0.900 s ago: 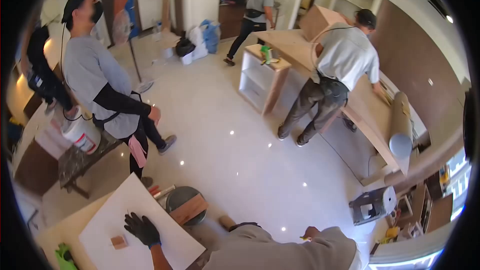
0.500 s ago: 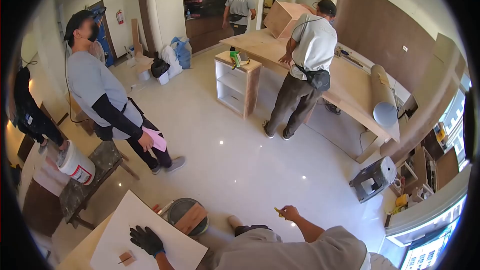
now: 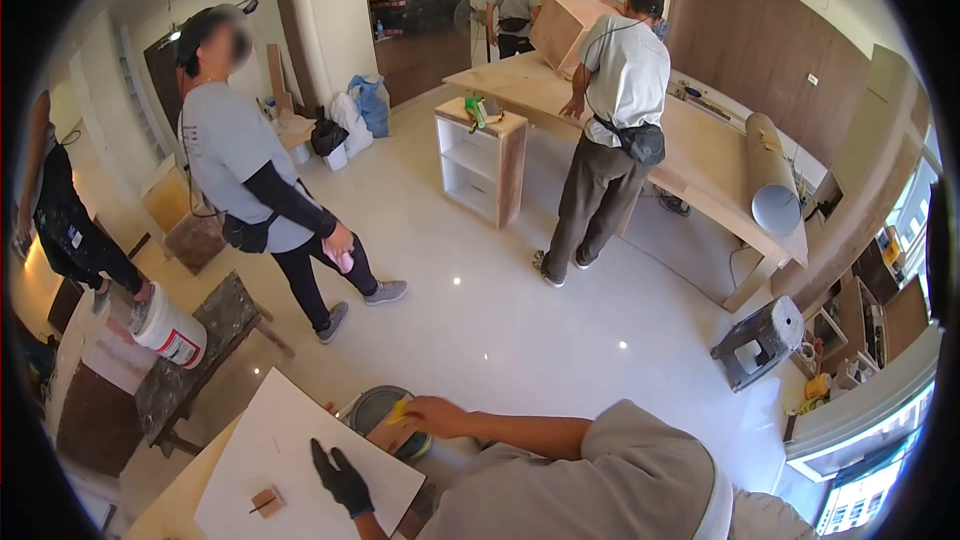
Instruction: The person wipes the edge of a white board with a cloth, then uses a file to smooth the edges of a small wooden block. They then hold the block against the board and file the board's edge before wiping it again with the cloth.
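Note:
My left hand (image 3: 342,480), in a dark glove, lies over a white board (image 3: 235,460) with fingers stretched apart, holding nothing. On the board to its left is a small brown block (image 3: 266,502) with a thin dark line across it. Bare and closed, my right hand (image 3: 432,416) grips a small yellow object (image 3: 399,411), mostly covered by the fingers; I cannot tell its kind. That hand is just above a reddish-brown wooden piece (image 3: 388,438), which rests across a round grey bucket (image 3: 372,403) beyond the board's right edge.
A person (image 3: 225,155) stands ahead left near a stained bench (image 3: 205,350); another stands on a white bucket (image 3: 170,330). Two more people are by the large wooden table (image 3: 710,165). A small white-sided cabinet (image 3: 482,162) and a speckled stool (image 3: 757,342) stand on the floor.
My right hand has swung left with the yellow object, from over the floor to the bucket. My left hand has shifted on the board. The person ahead left has turned and moved right.

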